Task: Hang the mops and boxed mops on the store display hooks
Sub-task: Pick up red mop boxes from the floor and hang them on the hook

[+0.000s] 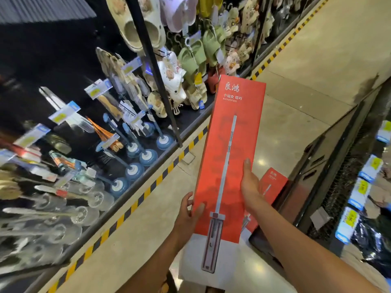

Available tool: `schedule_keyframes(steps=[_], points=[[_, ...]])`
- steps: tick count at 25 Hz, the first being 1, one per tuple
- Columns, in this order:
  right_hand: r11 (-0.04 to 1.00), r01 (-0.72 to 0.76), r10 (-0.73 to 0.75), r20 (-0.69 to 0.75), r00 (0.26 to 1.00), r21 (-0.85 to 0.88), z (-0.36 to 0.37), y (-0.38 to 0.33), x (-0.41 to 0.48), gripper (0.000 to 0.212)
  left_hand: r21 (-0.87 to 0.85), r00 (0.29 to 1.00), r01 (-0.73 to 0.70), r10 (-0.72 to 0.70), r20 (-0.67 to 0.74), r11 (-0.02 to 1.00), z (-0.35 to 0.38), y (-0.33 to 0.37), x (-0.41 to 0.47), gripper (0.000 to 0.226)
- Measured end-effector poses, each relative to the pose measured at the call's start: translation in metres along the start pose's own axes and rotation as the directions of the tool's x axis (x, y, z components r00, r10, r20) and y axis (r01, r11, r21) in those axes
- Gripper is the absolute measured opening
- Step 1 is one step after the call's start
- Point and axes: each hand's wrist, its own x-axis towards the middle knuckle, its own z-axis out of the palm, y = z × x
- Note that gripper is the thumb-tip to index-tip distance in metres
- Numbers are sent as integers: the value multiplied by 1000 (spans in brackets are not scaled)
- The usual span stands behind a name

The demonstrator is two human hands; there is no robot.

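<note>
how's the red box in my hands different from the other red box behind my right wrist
The held box is gripped by the left hand and right hand; the other box is untouched. The held box shows nearly its whole front; the other box is partly hidden behind the right hand. Both are red with a printed mop.

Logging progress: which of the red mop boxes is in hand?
The tall front box, held by left hand and right hand; the other box stands behind, untouched.
</note>
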Motion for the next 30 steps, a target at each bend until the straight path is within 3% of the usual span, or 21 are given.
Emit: schedule_keyframes(steps=[4, 10, 12, 16, 20, 24, 26, 28, 30], points=[[993, 79, -70, 106, 992, -82, 45, 3, -25, 62, -30, 989, -17, 13, -147, 999, -46, 37, -11, 105], [941, 275, -185, 379, 907, -199, 133, 29, -117, 44, -232, 927, -246, 159, -340, 941, -157, 88, -50, 105], [916, 334, -197, 476, 857, -223, 164, 43, -154, 44, -268, 877, -313, 168, -450, 911, -195, 85, -77, 90], [871, 421, -174, 642, 747, -254, 231, 86, -237, 69, -247, 716, -384, 118, -688, 890, -283, 44, -161, 98], [836, 492, -128, 786, 605, -243, 296, 132, -313, 83, -262, 604, -482, 100, -791, 836, -357, -5, -260, 79], [762, 573, 71, 919, 388, -301, 359, 169, -403, 89, -218, 452, -562, 76, -889, 798, -428, -62, -368, 56], [735, 636, 86, 962, 259, -237, 391, 175, -458, 78, -173, 374, -568, 65, -925, 804, -458, -88, -421, 59], [738, 659, 26, 982, 186, -144, 427, 165, -514, 81, -142, 315, -580, 61, -947, 802, -478, -108, -464, 70], [727, 687, -60, 996, 62, 1, 468, 152, -579, 85, -99, 255, -607, 75, -964, 788, -499, -129, -511, 79]])
